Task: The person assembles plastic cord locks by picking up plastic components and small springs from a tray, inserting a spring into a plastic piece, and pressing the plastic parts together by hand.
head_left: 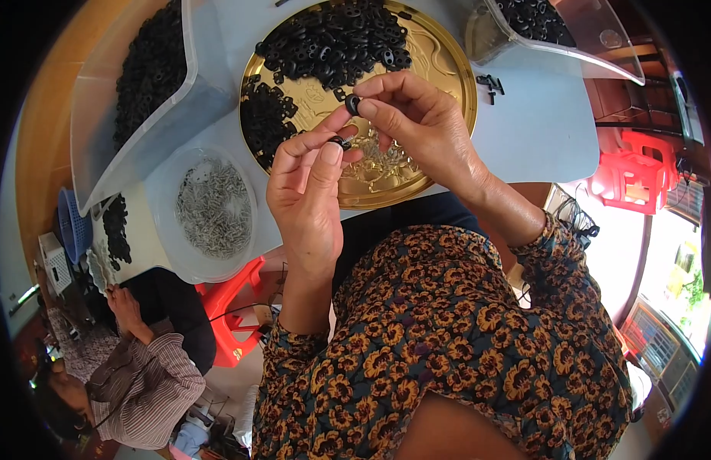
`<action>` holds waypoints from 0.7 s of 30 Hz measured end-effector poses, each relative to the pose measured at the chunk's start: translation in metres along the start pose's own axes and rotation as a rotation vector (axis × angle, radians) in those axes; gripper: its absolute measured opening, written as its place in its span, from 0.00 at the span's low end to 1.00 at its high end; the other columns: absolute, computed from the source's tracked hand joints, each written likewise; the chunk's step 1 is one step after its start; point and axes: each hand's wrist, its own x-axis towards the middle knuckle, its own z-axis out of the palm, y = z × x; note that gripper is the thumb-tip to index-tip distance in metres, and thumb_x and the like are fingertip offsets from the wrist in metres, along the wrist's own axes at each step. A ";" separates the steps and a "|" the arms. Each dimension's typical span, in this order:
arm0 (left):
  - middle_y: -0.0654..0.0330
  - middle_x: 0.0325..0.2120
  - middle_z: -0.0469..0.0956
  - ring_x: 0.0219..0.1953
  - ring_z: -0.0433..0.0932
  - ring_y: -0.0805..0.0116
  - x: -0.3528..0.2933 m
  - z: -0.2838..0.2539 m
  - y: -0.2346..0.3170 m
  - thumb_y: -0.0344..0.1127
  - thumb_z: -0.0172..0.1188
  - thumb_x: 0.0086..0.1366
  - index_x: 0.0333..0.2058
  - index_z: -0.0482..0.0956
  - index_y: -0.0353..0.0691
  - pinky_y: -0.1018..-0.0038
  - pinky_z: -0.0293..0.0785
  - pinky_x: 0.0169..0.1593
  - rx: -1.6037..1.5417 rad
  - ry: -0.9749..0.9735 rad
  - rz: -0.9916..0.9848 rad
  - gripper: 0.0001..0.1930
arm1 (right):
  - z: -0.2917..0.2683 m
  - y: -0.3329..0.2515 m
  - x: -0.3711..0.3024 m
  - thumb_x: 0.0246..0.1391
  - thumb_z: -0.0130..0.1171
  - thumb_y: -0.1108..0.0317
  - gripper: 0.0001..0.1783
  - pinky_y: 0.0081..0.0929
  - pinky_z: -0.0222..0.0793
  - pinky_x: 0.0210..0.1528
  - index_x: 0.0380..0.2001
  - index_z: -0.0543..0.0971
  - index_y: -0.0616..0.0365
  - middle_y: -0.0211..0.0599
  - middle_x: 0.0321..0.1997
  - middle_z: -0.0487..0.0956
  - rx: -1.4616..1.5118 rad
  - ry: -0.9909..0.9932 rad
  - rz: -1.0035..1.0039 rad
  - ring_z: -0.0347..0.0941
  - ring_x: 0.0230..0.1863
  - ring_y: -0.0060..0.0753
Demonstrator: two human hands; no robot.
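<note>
My right hand (pixel 432 130) pinches a small, rounded black plastic piece (pixel 353 104) between thumb and fingertips. Just below it, my left hand (pixel 305 195) grips another small black piece (pixel 340 142) with what looks like a little metal spring at its end. Both hands are raised over a round gold tray (pixel 466 115). A heap of black two-holed plastic pieces (pixel 336 42) covers the tray's far part, and smaller black parts (pixel 267 115) lie at its left. Small silvery springs (pixel 382 165) are scattered on the near part, partly behind my hands.
A clear bowl of small metal springs (pixel 213 207) stands left of the tray. Clear bins of black parts (pixel 152 69) (pixel 535 19) flank it. Several black pieces (pixel 489 86) lie on the table at right. At lower left another person (pixel 141 383) works. Red stools (pixel 635 172) stand at right.
</note>
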 end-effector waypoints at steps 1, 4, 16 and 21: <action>0.48 0.51 0.73 0.50 0.74 0.63 0.000 0.001 0.000 0.25 0.52 0.66 0.44 0.72 0.36 0.69 0.74 0.50 -0.012 0.008 -0.008 0.09 | 0.001 -0.001 -0.002 0.59 0.58 0.69 0.12 0.12 0.69 0.29 0.44 0.76 0.61 0.27 0.33 0.79 -0.011 0.022 0.004 0.70 0.26 0.11; 0.48 0.51 0.73 0.50 0.74 0.62 -0.001 0.001 0.000 0.25 0.52 0.66 0.45 0.72 0.35 0.68 0.74 0.50 -0.030 0.014 -0.022 0.09 | 0.003 0.000 -0.006 0.59 0.58 0.70 0.12 0.13 0.70 0.30 0.45 0.76 0.62 0.28 0.34 0.80 0.010 0.029 -0.004 0.72 0.27 0.12; 0.52 0.46 0.75 0.47 0.75 0.66 -0.001 0.002 0.000 0.25 0.52 0.67 0.44 0.72 0.34 0.67 0.74 0.52 -0.111 0.045 -0.101 0.07 | 0.006 0.013 -0.013 0.54 0.61 0.74 0.10 0.16 0.72 0.30 0.41 0.79 0.61 0.34 0.34 0.77 -0.192 0.079 -0.222 0.76 0.30 0.18; 0.54 0.45 0.75 0.46 0.75 0.68 -0.002 0.000 -0.002 0.26 0.52 0.67 0.43 0.72 0.34 0.67 0.75 0.52 -0.108 0.060 -0.116 0.07 | -0.001 0.017 -0.009 0.51 0.61 0.73 0.13 0.24 0.74 0.31 0.43 0.78 0.60 0.40 0.38 0.76 -0.526 0.044 -0.524 0.78 0.31 0.34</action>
